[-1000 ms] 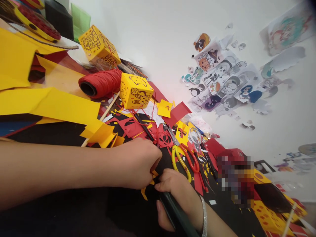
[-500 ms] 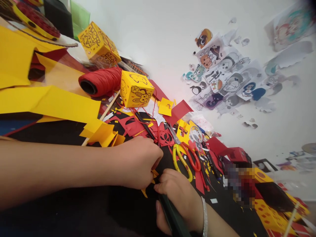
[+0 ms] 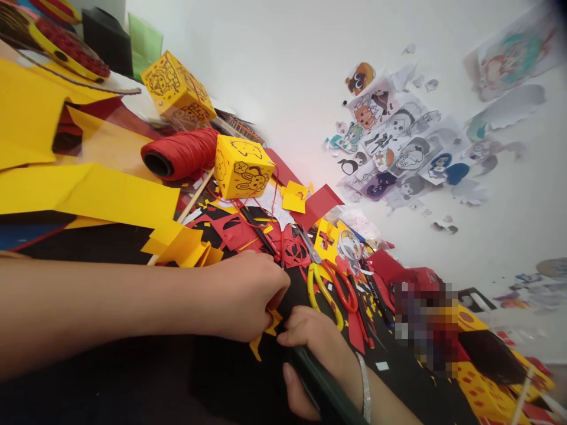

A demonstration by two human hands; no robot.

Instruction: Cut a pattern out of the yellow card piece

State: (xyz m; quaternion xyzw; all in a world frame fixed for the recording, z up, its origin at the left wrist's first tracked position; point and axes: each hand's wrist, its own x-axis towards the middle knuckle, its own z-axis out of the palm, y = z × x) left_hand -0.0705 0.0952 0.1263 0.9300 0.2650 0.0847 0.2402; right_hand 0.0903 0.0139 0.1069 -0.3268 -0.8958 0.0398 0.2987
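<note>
My left hand (image 3: 241, 298) is closed, its fingers pressed down on a small yellow paper piece (image 3: 266, 330) that lies on the black mat (image 3: 133, 383). Right beside it, my right hand (image 3: 316, 348) is wrapped round a dark green craft knife (image 3: 319, 383), whose tip points at the yellow piece under my left fingers. The blade tip itself is hidden between the two hands. A silver bangle (image 3: 365, 386) sits on my right wrist.
Yellow-and-red scissors (image 3: 330, 286) lie just beyond my hands among red and yellow scraps. Further back stand two yellow printed cubes (image 3: 241, 165) (image 3: 177, 88), a red cord spool (image 3: 181, 150) and yellow paper sheets (image 3: 88, 192). Cartoon cut-outs (image 3: 398, 141) cover the white wall.
Both hands stay in place; the yellow piece under my left fingers shows a little more and has shifted slightly. The view wobbles a little.
</note>
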